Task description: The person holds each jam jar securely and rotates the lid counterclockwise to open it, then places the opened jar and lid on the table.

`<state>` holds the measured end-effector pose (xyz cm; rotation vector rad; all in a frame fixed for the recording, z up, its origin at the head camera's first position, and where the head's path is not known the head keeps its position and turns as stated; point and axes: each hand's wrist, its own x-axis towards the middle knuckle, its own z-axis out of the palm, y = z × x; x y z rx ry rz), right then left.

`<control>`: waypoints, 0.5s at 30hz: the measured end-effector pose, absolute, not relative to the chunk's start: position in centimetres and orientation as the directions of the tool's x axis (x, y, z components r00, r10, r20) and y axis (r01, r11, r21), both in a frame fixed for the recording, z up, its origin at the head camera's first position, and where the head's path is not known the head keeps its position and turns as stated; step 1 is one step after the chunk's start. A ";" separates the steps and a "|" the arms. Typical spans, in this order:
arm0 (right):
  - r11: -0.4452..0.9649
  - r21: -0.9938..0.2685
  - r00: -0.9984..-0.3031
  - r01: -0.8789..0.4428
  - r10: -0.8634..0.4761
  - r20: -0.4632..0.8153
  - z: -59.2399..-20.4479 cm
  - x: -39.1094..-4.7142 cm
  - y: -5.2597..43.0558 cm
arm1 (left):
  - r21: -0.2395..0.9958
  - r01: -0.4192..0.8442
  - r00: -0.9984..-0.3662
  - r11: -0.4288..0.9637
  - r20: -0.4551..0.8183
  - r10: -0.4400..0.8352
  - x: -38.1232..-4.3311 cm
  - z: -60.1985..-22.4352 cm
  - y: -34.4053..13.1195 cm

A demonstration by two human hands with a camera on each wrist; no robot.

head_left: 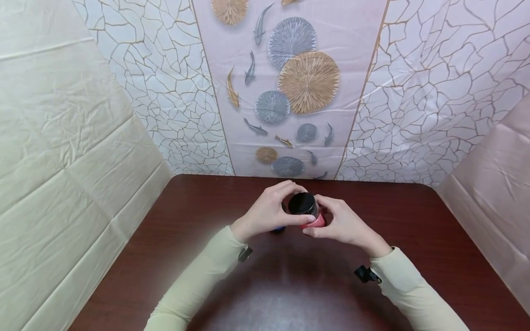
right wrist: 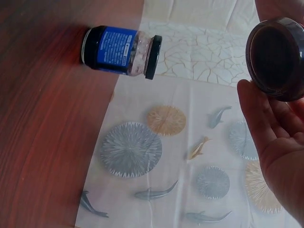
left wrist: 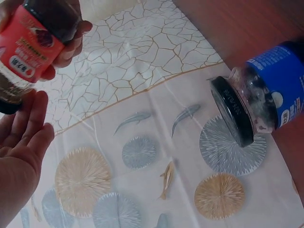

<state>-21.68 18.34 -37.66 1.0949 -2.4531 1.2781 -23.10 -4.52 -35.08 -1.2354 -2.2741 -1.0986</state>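
Observation:
A small glass jar with a red label [left wrist: 29,43] and a black lid [head_left: 302,203] is held between both hands over the table. My left hand [head_left: 274,207] wraps the lid end, thumb along the near side and fingers behind. On the other side my right hand [head_left: 345,224] grips the jar's lower body around the red label. Dark contents show through the glass bottom [right wrist: 276,59] in the right wrist view. A second jar with a blue label [right wrist: 116,50] and black lid stands on the table, mostly hidden behind my left hand in the head view.
The dark red-brown table [head_left: 198,202] runs back to a patterned cloth [head_left: 265,55] hanging behind it. Pale cloth walls [head_left: 74,151] rise on both sides. Small dark wrist mounts [head_left: 366,274] sit at the sleeves.

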 end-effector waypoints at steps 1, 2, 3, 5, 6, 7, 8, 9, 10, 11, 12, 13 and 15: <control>0.361 -0.641 -0.714 -0.677 -0.532 0.455 -37.6 -21.6 18.3 | 0.473 0.819 -0.570 0.325 0.604 0.557 -23.0 -35.1 -4.5; 0.361 -0.640 -0.714 -0.678 -0.530 0.458 -37.6 -21.6 18.2 | 0.474 0.820 -0.569 0.321 0.611 0.550 -23.0 -35.1 -4.4; 0.361 -0.640 -0.715 -0.678 -0.527 0.459 -37.6 -21.6 18.2 | 0.473 0.822 -0.566 0.318 0.619 0.544 -22.9 -35.1 -4.3; 0.367 -0.637 -0.717 -0.678 -0.521 0.463 -37.6 -21.5 18.1 | 0.472 0.826 -0.562 0.310 0.635 0.530 -22.8 -35.1 -4.2; 0.369 -0.636 -0.718 -0.678 -0.519 0.464 -37.5 -21.4 18.1 | 0.468 0.829 -0.558 0.307 0.645 0.523 -22.7 -35.1 -4.1; 0.374 -0.632 -0.718 -0.679 -0.517 0.466 -37.5 -21.4 18.0 | 0.462 0.833 -0.552 0.305 0.655 0.516 -22.6 -35.2 -4.0; 0.375 -0.629 -0.717 -0.681 -0.516 0.468 -37.5 -21.3 18.0 | 0.456 0.837 -0.547 0.304 0.665 0.508 -22.6 -35.2 -4.0; 0.376 -0.625 -0.715 -0.684 -0.516 0.471 -37.4 -21.2 18.0 | 0.449 0.840 -0.542 0.304 0.675 0.501 -22.5 -35.3 -3.9; 0.377 -0.621 -0.712 -0.688 -0.517 0.475 -37.4 -21.1 17.9 | 0.442 0.844 -0.536 0.305 0.685 0.494 -22.4 -35.3 -3.8; 0.379 -0.615 -0.710 -0.691 -0.517 0.479 -37.4 -21.1 17.9 | 0.435 0.847 -0.531 0.305 0.693 0.487 -22.4 -35.3 -3.8; 0.382 -0.610 -0.708 -0.694 -0.516 0.483 -37.3 -21.1 17.9 | 0.425 0.851 -0.525 0.308 0.701 0.482 -22.3 -35.4 -3.7; 0.384 -0.604 -0.705 -0.699 -0.515 0.488 -37.3 -21.0 17.9 | 0.419 0.854 -0.520 0.309 0.707 0.479 -22.3 -35.3 -3.7; 0.382 -0.599 -0.701 -0.704 -0.512 0.496 -37.4 -20.9 17.9 | 0.408 0.858 -0.513 0.312 0.716 0.474 -22.2 -35.3 -3.6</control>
